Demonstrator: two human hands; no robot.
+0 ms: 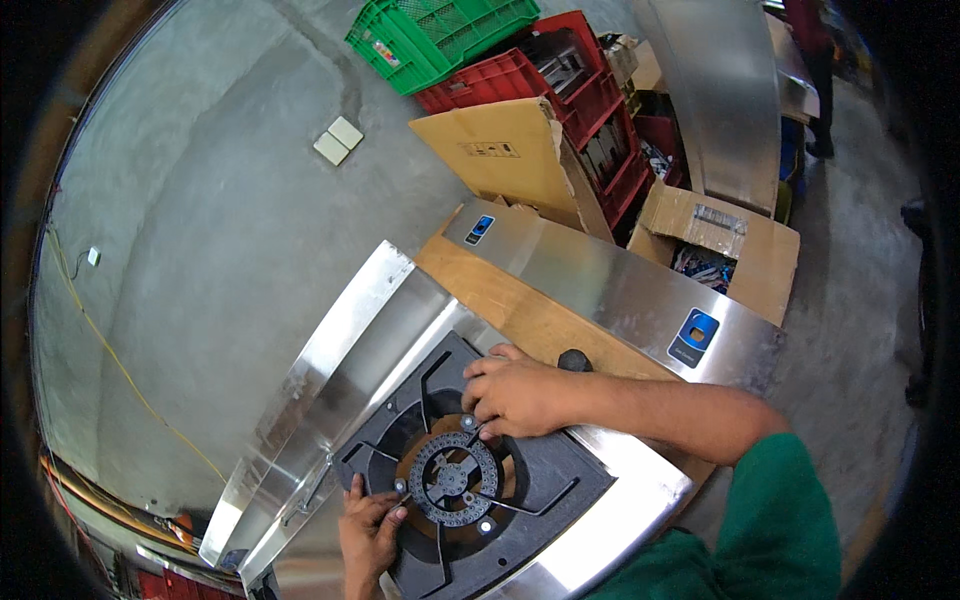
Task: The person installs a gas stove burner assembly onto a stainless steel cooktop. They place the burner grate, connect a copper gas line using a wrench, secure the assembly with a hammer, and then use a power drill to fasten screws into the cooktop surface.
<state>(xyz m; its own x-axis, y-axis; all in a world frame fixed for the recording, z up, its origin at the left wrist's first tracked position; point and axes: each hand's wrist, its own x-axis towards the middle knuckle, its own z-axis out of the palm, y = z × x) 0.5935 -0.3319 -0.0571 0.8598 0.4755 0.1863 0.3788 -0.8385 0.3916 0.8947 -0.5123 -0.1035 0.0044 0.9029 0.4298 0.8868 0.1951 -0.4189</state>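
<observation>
At the left, a grey wall is crossed by a yellow cable. In the near middle, a steel stove body is set at a slant; beyond it, a wooden tabletop is partly covered by a long steel panel. Farther off, a green crate is stacked on red crates, and to their right an open cardboard box is seen.

The fingers of the left hand are bent and slightly parted at the plate's near left edge; those of the right hand are curled over its far right side. Whether anything is pinched cannot be told. Between both hands' fingers lies the black plate, a round burner at its centre.
</observation>
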